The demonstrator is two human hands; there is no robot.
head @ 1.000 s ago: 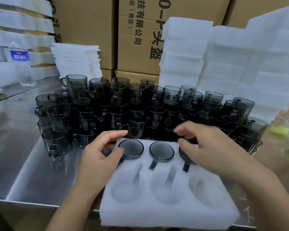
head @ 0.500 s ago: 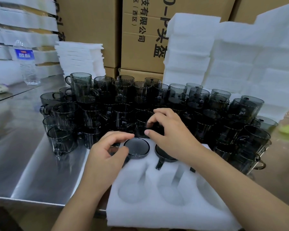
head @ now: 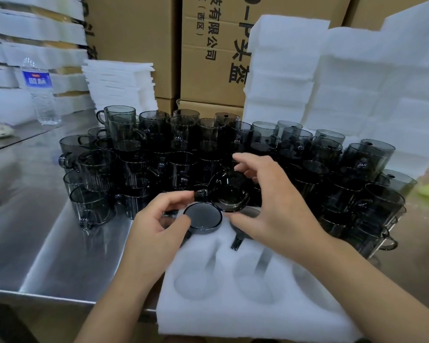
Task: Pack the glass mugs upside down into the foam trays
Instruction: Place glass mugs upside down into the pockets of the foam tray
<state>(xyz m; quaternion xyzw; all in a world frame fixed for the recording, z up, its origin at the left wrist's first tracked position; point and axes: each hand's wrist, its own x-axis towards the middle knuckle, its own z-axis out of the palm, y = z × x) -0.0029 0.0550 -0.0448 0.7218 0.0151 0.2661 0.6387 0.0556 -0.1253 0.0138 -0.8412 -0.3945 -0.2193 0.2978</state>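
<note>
Right hand (head: 278,209) grips a mug (head: 229,191); box (head: 208,78) reads 有限公司, 头盔

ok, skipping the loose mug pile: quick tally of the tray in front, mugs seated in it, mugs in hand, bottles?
foam tray: 1
seated mugs, upside down, visible: 2 (second mostly under the right hand)
held mug: 1
water bottle: 1
Total: 5
</note>
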